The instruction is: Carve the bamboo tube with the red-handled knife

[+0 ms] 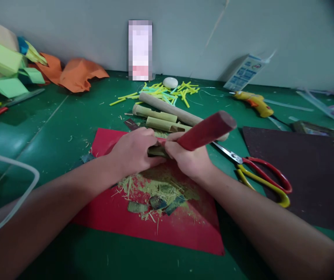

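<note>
My left hand (pixel 134 151) is closed around a short piece of bamboo (pixel 157 151) above a red sheet (pixel 143 229). My right hand (pixel 192 157) grips a tool with a thick red wooden handle (pixel 207 130), which slants up to the right. Its working end is hidden by my fingers at the bamboo. Pale shavings (pixel 129 186) and several dark green bamboo chips (pixel 138 207) lie on the sheet below my hands. Just beyond are two bamboo pieces, a notched one (pixel 155 113) and another with a cut opening (pixel 165 124). A plain wooden rod (pixel 169 107) lies behind them.
Scissors with red and yellow handles (pixel 260 179) lie at right, partly over a dark board (pixel 301 171). A yellow glue gun (pixel 254 103) sits behind. Cut yellow straws (pixel 187 93) surround a white oval object (pixel 170 83). A phone (pixel 140 50) leans on the wall; folded papers (pixel 4 58) fill the left.
</note>
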The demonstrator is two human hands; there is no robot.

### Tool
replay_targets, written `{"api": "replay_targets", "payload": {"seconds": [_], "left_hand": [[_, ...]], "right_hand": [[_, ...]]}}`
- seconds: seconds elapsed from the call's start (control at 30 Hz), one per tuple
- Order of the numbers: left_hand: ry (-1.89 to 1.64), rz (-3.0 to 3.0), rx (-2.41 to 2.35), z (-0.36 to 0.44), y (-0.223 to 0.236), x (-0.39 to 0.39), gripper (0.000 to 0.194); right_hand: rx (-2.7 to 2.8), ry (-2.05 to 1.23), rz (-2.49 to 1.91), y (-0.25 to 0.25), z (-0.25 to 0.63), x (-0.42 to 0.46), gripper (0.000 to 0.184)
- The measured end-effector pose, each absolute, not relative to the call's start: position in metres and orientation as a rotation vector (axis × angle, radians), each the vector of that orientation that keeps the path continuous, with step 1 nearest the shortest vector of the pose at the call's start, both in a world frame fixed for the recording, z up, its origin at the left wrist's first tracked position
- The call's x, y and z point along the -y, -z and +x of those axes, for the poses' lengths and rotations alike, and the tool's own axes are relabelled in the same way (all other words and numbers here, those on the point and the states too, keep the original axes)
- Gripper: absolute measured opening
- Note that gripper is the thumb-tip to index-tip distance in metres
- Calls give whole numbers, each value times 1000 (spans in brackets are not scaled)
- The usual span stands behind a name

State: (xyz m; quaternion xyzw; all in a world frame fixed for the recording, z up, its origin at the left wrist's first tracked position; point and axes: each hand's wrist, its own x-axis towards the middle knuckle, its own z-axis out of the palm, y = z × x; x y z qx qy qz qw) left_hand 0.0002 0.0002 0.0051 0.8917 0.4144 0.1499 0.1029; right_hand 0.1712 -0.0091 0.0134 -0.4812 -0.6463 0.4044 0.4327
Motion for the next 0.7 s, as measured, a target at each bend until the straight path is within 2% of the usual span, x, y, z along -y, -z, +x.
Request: {"api": "replay_targets", "payload": {"seconds": [0.13,0.7], "left_hand": [[-409,2633,-1244,1,-8,0,30],[-459,2641,-1212,-2,-4,-3,29]], "right_hand": [[1456,-942,-1224,-13,169,7,21],[1534,-907,-1236,-12,168,4,20]]}}
